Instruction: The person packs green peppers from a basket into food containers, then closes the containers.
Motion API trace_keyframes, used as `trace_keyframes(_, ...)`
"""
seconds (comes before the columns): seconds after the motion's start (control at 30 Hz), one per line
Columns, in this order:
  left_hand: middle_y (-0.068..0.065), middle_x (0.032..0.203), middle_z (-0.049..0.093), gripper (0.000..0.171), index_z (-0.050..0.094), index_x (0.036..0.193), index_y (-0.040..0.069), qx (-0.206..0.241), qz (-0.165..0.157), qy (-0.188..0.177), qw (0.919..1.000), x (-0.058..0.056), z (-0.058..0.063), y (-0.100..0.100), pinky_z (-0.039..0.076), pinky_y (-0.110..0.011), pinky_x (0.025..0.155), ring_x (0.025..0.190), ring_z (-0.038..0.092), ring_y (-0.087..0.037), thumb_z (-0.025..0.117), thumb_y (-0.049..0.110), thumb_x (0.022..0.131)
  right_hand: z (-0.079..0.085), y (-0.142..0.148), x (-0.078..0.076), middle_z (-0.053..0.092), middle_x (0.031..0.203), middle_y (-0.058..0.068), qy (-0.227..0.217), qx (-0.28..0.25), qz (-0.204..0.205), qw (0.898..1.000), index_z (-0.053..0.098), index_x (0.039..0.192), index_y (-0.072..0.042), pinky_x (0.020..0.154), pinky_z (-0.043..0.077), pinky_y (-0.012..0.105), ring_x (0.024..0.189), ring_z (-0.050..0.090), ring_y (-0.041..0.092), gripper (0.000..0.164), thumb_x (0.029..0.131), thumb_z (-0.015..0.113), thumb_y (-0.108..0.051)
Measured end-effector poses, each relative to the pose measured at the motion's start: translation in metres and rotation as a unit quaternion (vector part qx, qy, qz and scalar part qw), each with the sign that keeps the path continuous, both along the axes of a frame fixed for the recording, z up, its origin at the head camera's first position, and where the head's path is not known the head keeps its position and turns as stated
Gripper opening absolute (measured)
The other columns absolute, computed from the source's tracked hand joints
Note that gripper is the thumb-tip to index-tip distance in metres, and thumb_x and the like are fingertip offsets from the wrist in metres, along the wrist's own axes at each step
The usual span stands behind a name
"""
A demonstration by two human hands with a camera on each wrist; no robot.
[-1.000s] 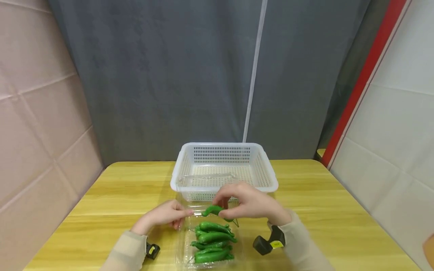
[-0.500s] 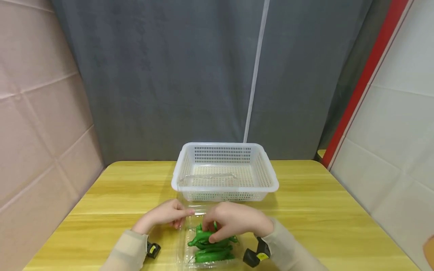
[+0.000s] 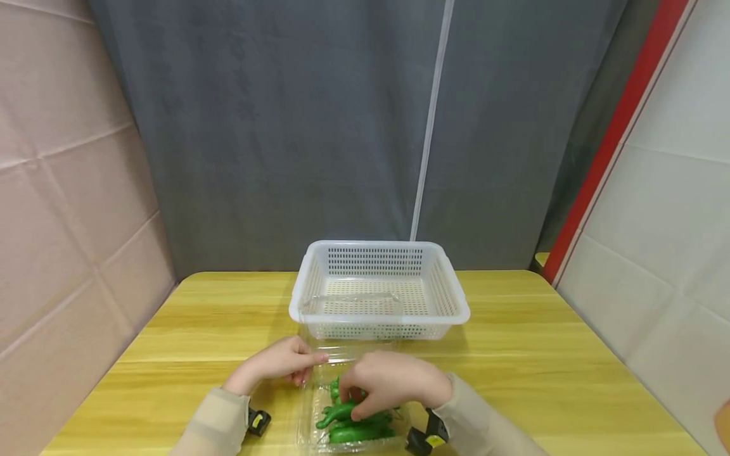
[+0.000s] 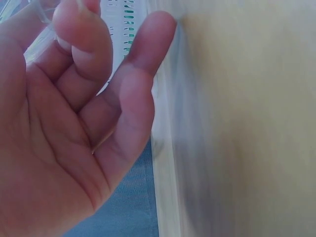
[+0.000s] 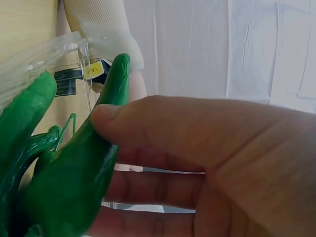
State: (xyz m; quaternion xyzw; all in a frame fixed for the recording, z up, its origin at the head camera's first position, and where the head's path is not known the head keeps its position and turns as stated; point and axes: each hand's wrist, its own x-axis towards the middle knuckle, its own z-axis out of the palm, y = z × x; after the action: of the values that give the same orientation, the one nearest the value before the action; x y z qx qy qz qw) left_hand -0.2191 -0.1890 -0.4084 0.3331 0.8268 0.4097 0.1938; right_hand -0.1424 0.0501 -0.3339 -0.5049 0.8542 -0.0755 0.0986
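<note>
The right hand (image 3: 393, 380) pinched a glossy, curved green pepper (image 5: 74, 168) between the thumb and the fingers, the thumb lying across its narrower part. This pepper was in the clear plastic hinged box (image 3: 307, 418), above the other green peppers (image 3: 359, 434), which lay side by side with several crosswise to the box's long sides. Some of them were hidden under the right hand.

The left hand (image 3: 285, 361) held the box's rim at its far left corner between thumb and index finger, the other fingers loosely bent. The box's transparent lid (image 3: 350, 329) was folded back from the far edge, overlapping the near rim of a white rectangular plastic basket (image 3: 428, 318) with slotted sides; whether the two touched could not be told.

Box and basket stood on a yellow wood-grain table (image 3: 217, 316), the basket midway along the far edge, the box nearer the person. Both arms wore beige sleeves (image 3: 485, 418), with a black wrist device (image 3: 258, 422) below each cuff. Beyond the table's far edge hung a dark grey curtain (image 3: 285, 126); pinkish creased sheeting (image 3: 74, 190) rose along the left edge, and white sheeting (image 3: 673, 221) with a red border strip (image 3: 616, 139) along the right.
</note>
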Motion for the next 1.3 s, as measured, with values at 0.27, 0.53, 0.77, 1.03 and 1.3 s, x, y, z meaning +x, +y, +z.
trace_keyframes(0.27, -0.001, 0.047, 0.055, 0.052, 0.063, 0.057, 0.006, -0.003, 0.003, -0.003, 1.0000, 0.0002, -0.0009, -0.0002, 0.035, -0.021, 0.041, 0.042, 0.045, -0.012, 0.058, 0.039, 0.097, -0.0027, -0.0012, -0.0003, 0.049, 0.066, -0.018, -0.016, 0.014, -0.016, 1.000, 0.067, 0.086, -0.021, 0.054, 0.038, 0.009, 0.056, 0.042, -0.005, 0.011, 0.081, 0.076, -0.022)
trace_keyframes(0.53, -0.003, 0.048, 0.056, 0.052, 0.063, 0.057, 0.006, -0.005, 0.003, -0.004, 1.0000, -0.0010, -0.0003, 0.0001, 0.036, -0.022, 0.041, 0.042, 0.045, -0.013, 0.057, 0.038, 0.098, -0.0053, -0.0029, 0.0007, 0.048, 0.063, -0.017, -0.021, 0.026, -0.022, 0.999, 0.066, 0.084, -0.023, 0.053, 0.037, 0.011, 0.056, 0.042, -0.004, 0.011, 0.081, 0.076, -0.022)
trace_keyframes(0.77, -0.003, 0.047, 0.056, 0.052, 0.063, 0.057, 0.006, -0.008, 0.008, -0.002, 0.9999, 0.0001, 0.0006, 0.0006, 0.036, -0.022, 0.041, 0.042, 0.045, -0.013, 0.058, 0.039, 0.097, -0.0077, -0.0037, 0.0014, 0.047, 0.062, -0.017, -0.011, 0.035, -0.020, 0.999, 0.065, 0.083, -0.022, 0.054, 0.037, 0.010, 0.055, 0.041, -0.004, 0.013, 0.080, 0.077, -0.023)
trace_keyframes(1.03, -0.002, 0.047, 0.056, 0.053, 0.063, 0.057, 0.007, -0.011, 0.010, -0.002, 0.9999, 0.0009, 0.0012, 0.0007, 0.035, -0.022, 0.041, 0.042, 0.044, -0.012, 0.057, 0.041, 0.097, -0.0088, -0.0031, -0.0002, 0.046, 0.061, -0.016, -0.024, 0.044, -0.016, 0.999, 0.064, 0.083, -0.021, 0.053, 0.036, 0.010, 0.054, 0.040, -0.004, 0.012, 0.080, 0.076, -0.019)
trace_keyframes(1.3, -0.002, 0.047, 0.056, 0.053, 0.063, 0.057, 0.007, -0.008, 0.008, -0.002, 0.9999, 0.0008, 0.0004, 0.0004, 0.035, -0.021, 0.041, 0.042, 0.044, -0.012, 0.057, 0.042, 0.097, -0.0104, -0.0022, -0.0004, 0.046, 0.060, -0.015, -0.034, 0.049, -0.023, 0.998, 0.065, 0.086, -0.022, 0.052, 0.035, 0.011, 0.053, 0.039, -0.002, 0.013, 0.080, 0.075, -0.018)
